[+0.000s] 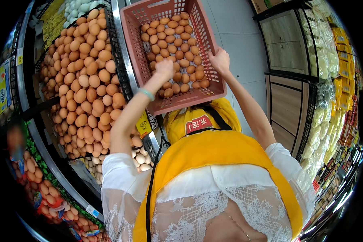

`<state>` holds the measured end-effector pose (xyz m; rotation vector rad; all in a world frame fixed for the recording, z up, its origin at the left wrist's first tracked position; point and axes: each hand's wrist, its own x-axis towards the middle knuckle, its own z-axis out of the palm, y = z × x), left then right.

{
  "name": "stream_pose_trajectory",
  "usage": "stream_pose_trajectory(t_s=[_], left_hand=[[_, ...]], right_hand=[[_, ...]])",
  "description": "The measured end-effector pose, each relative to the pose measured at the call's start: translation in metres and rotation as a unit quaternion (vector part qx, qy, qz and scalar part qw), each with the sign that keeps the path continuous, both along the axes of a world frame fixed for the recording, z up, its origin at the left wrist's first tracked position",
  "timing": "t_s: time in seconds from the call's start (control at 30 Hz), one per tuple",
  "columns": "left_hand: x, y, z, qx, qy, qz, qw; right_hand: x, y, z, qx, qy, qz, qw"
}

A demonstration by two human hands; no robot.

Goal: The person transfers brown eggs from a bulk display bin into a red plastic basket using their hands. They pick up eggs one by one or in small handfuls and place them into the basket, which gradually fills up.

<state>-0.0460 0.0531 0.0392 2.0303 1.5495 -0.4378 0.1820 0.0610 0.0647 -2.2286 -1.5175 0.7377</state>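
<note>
Checking the head view, we found the pink basket [185, 99] at twelve o'clock, the right hand [220, 60] gripping its rim, likely for steadiness; over its brown eggs [172, 49] the left hand [164, 69] curled, holding what we could not tell.

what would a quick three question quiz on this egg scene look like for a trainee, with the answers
1. Multiple choice: which hand holds the right rim of the pink basket? a) left b) right c) neither
2. True or false: in the picture, the big pile of brown eggs lies to the right of the basket.
3. Fill in the colour: the person's apron is ____.

Key:
1. b; the right hand is at that rim, while the left hand is over the basket's eggs.
2. False; it lies to the left.
3. Yellow.
</note>
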Motion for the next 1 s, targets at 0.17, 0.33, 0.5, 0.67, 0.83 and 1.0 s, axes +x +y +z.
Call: stream_pose_trajectory(t_s=[0.17,0.33,0.5,0.67,0.83,1.0], left_hand=[[0.027,-0.044,-0.113,-0.276,0.147,-0.017,0.95],[0.038,-0.053,-0.081,-0.23,0.188,-0.032,0.954],[0.044,-0.066,-0.109,-0.185,0.26,-0.019,0.948],[0.038,-0.044,-0.044,-0.191,0.115,0.126,0.967],[-0.036,-0.033,0.104,-0.073,-0.25,0.222,0.939],[-0.205,-0.044,0.173,0.167,-0.302,0.371,0.862]], right_hand=[[-0.001,0.0,-0.006,0.0,0.027,0.006,1.0],[0.009,-0.002,-0.019,0.009,0.003,0.018,1.0],[0.006,-0.003,-0.015,0.027,0.036,0.029,0.999],[0.01,-0.002,-0.018,0.031,0.038,0.039,0.998],[0.013,-0.003,-0.02,0.046,0.046,0.051,0.997],[0.008,-0.001,-0.015,0.043,0.052,0.047,0.997]])
